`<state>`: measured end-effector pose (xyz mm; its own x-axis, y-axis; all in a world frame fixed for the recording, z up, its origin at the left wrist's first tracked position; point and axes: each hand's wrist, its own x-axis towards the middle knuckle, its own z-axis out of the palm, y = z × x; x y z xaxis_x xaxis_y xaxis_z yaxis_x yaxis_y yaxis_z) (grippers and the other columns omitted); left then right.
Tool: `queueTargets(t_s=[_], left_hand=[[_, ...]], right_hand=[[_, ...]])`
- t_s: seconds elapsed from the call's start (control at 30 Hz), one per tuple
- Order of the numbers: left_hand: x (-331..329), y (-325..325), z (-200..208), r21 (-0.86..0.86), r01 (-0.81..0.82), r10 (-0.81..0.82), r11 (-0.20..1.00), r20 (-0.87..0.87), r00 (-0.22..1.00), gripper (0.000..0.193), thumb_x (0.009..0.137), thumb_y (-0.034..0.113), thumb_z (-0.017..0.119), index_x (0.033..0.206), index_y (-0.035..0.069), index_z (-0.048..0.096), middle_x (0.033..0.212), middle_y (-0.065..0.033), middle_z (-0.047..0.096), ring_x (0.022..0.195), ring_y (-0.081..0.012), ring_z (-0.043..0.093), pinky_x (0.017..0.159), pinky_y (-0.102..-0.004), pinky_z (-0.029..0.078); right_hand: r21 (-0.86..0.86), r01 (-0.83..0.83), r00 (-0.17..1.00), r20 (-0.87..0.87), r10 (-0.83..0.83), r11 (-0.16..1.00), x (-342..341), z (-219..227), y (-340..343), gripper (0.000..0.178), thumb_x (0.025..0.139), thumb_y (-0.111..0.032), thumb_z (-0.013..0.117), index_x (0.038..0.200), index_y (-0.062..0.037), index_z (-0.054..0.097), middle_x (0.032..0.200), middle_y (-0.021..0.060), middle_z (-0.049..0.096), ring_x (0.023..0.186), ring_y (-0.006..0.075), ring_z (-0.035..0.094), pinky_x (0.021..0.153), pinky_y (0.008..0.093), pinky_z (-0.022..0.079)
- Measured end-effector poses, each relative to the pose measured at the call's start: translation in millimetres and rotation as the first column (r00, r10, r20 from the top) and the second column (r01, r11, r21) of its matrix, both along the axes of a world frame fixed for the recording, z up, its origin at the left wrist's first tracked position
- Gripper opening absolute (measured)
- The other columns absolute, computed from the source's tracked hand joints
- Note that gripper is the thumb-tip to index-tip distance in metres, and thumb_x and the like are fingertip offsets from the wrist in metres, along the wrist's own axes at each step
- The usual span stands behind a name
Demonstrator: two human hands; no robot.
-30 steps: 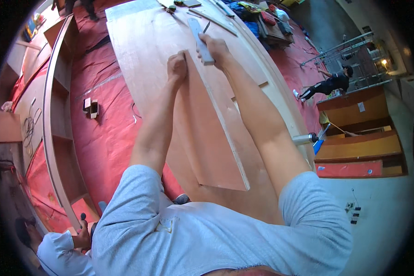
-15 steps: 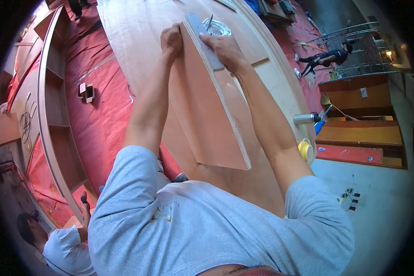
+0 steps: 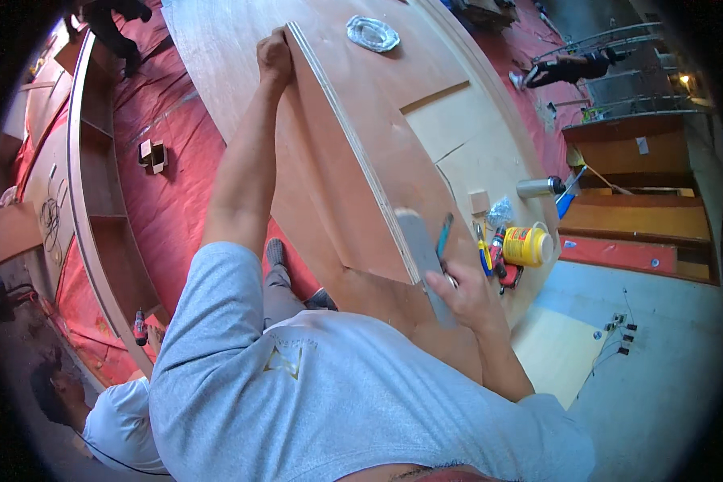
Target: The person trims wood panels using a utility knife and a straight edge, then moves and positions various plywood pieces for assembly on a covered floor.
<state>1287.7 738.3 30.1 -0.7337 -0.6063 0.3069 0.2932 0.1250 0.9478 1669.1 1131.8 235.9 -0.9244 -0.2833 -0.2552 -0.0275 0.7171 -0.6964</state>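
In the head view, the left hand (image 3: 275, 60) had its fingers curled tightly around the far end of a plywood panel (image 3: 337, 173), which stood on edge, tilted, on a larger plywood sheet (image 3: 233, 88). The right hand (image 3: 467, 299) gripped a flat grey bar (image 3: 419, 251) at the panel's near end; whether it pressed on the layered edge was unclear. A slim teal tool (image 3: 445, 233) stuck up beside its fingers.

Good handling, by my judgement, called for the bar flat and square to that edge, with even pressure and a firm left hold against rocking. The teal tool seemed best kept off the face, and the yellow jar (image 3: 524, 246) clear of the right elbow.
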Motion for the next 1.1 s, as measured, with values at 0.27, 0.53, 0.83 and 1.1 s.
queueTargets(t_s=[0.27, 0.53, 0.83, 1.1], left_hand=[[-11.9, 2.7, -6.4, 0.122, 0.169, -0.179, 0.978, 0.077, 0.981, 0.043, 0.100, 0.030, 0.041, 0.107, 0.002, 0.073, 0.087, -0.0084, 0.070, 0.074, -0.0216, 0.063, 0.070, -0.0376, 0.053], [2.5, 15.3, 17.0, 0.071, 0.100, -0.110, 0.992, 0.138, 0.984, 0.046, 0.098, 0.034, 0.046, 0.093, -0.005, 0.069, 0.086, -0.0290, 0.068, 0.077, -0.0247, 0.065, 0.075, -0.0419, 0.051], [-1.4, 23.2, 24.8, 0.027, 0.085, -0.089, 0.996, 0.263, 0.961, 0.054, 0.098, 0.043, 0.045, 0.088, -0.003, 0.071, 0.093, -0.0299, 0.069, 0.092, -0.0415, 0.070, 0.085, -0.0461, 0.050], [-4.7, 27.3, 25.8, 0.025, 0.125, -0.126, 0.992, 0.329, 0.936, 0.059, 0.096, 0.049, 0.044, 0.091, -0.003, 0.073, 0.100, -0.0306, 0.070, 0.100, -0.0459, 0.068, 0.092, -0.0477, 0.049]], right_hand=[[0.000, 0.300, 0.949, 0.098, -0.299, 0.954, 10.5, -7.3, 39.3, 0.036, 0.099, -0.035, 0.067, 0.094, 0.0013, 0.069, 0.075, 0.0011, 0.059, 0.071, 0.0100, 0.053, 0.062, 0.0301, 0.043], [-0.396, 0.261, 0.963, 0.163, -0.213, 0.880, -209.1, -42.6, -100.0, 0.034, 0.103, -0.036, 0.059, 0.097, -0.0030, 0.064, 0.075, 0.0007, 0.060, 0.064, 0.0106, 0.056, 0.058, 0.0267, 0.047], [-0.311, -0.008, 0.995, -0.098, -0.023, 0.950, -426.8, -57.9, -251.9, 0.044, 0.095, -0.040, 0.068, 0.086, 0.0027, 0.072, 0.079, 0.0068, 0.067, 0.068, 0.0167, 0.060, 0.062, 0.0385, 0.048], [-0.307, -0.060, 0.994, -0.107, 0.028, 0.950, -411.2, -61.5, -227.8, 0.040, 0.097, -0.038, 0.071, 0.083, -0.0014, 0.075, 0.074, -0.0006, 0.065, 0.061, 0.0084, 0.055, 0.056, 0.0291, 0.044]])
